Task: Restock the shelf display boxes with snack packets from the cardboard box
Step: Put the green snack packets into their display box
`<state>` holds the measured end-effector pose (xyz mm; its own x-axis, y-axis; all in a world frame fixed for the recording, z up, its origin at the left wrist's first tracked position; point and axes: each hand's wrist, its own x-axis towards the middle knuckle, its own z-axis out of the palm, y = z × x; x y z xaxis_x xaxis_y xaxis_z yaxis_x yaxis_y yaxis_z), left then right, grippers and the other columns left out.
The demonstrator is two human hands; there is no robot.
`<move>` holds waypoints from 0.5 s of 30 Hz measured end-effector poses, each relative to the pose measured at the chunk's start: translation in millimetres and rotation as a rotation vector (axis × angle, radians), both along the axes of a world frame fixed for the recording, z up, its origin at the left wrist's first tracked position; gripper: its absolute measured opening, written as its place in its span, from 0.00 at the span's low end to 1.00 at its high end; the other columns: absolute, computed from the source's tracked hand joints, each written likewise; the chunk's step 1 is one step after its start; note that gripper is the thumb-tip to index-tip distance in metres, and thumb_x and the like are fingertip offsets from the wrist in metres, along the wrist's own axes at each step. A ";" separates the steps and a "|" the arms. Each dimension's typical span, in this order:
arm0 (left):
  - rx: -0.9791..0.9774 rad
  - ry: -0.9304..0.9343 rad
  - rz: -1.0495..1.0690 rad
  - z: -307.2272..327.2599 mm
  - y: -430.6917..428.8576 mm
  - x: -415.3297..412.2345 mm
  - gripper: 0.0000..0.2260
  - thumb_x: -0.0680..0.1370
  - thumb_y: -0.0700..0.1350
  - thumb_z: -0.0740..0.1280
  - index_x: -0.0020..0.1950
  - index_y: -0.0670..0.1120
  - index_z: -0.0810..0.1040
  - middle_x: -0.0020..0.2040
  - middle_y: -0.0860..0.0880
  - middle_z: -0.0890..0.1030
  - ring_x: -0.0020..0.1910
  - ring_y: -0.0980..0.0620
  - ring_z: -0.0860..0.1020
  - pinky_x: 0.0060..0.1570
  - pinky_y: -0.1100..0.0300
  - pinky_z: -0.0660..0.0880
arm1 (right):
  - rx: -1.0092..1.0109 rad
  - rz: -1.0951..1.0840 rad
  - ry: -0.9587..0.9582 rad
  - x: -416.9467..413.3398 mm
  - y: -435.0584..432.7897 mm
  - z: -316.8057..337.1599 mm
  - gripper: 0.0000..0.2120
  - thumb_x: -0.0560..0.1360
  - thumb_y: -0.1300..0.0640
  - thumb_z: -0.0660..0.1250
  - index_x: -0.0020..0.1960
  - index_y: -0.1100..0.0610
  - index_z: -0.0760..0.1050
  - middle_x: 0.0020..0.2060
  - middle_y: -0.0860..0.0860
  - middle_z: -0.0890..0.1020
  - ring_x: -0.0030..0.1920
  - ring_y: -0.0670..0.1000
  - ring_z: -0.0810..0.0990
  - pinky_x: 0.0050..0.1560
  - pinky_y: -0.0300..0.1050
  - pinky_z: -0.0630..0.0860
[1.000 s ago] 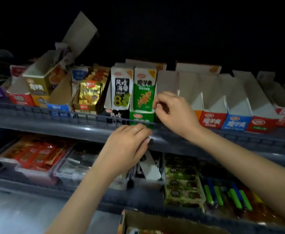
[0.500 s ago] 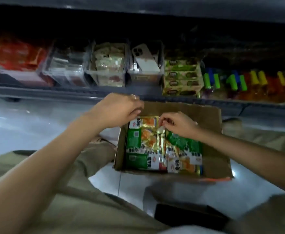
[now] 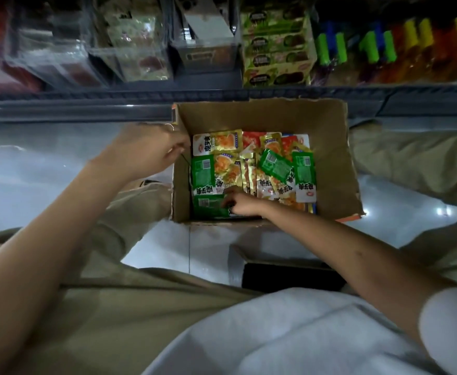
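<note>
Where the pale floor (image 3: 32, 171) meets the shelf (image 3: 86, 104) along the top of the view, clear tubs (image 3: 59, 58) sit at the shelf's left end. A yellow-green carton (image 3: 276, 50) sits near the shelf's middle and a row of coloured tubes (image 3: 371, 47) runs towards its right end. The box (image 3: 330, 147) stands open on the floor just before the shelf's front edge, between the person's tan-trousered knees (image 3: 130, 212). Packets (image 3: 249, 163) cover the bottom of the box in a loose heap, orange and gold ones along the far wall and green ones at the left and right sides. One green packet (image 3: 208, 208) lies flat in the near left corner. The right hand (image 3: 242, 204) reaches in over the box's near edge, its fingers curled down on that packet's right end and pinching it. The left hand (image 3: 143, 150), blurred, hangs outside the box's left wall near the far left corner with its fingers bent towards the rim. Whether it grips anything I cannot tell. A ring (image 3: 169, 127) shows on one of its fingers.
</note>
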<state>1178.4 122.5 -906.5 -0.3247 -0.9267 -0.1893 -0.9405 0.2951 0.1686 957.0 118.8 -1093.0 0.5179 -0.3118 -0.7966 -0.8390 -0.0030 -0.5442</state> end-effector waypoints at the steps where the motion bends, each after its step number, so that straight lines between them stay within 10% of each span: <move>1: 0.005 0.009 0.003 -0.1 0.1 0.8 0.14 0.77 0.48 0.56 0.55 0.47 0.79 0.51 0.46 0.82 0.45 0.43 0.80 0.42 0.47 0.77 | 0.000 0.004 0.017 4.3 0.5 -0.7 0.19 0.76 0.69 0.58 0.64 0.57 0.74 0.69 0.54 0.64 0.66 0.55 0.68 0.61 0.40 0.67; 10: -0.023 0.037 0.011 -4.6 7.2 7.5 0.09 0.78 0.41 0.63 0.56 0.45 0.80 0.52 0.45 0.81 0.47 0.42 0.79 0.41 0.54 0.71 | -0.251 0.388 0.230 6.1 -16.2 23.3 0.11 0.77 0.63 0.61 0.57 0.62 0.76 0.49 0.53 0.77 0.45 0.52 0.75 0.42 0.44 0.71; 15: 0.049 0.111 -0.039 -9.9 10.7 -8.1 0.20 0.73 0.44 0.72 0.65 0.46 0.76 0.65 0.46 0.76 0.62 0.44 0.74 0.59 0.50 0.69 | -0.017 -0.205 -0.204 -4.5 -50.3 81.4 0.11 0.76 0.66 0.62 0.43 0.52 0.78 0.52 0.48 0.79 0.40 0.43 0.74 0.39 0.33 0.73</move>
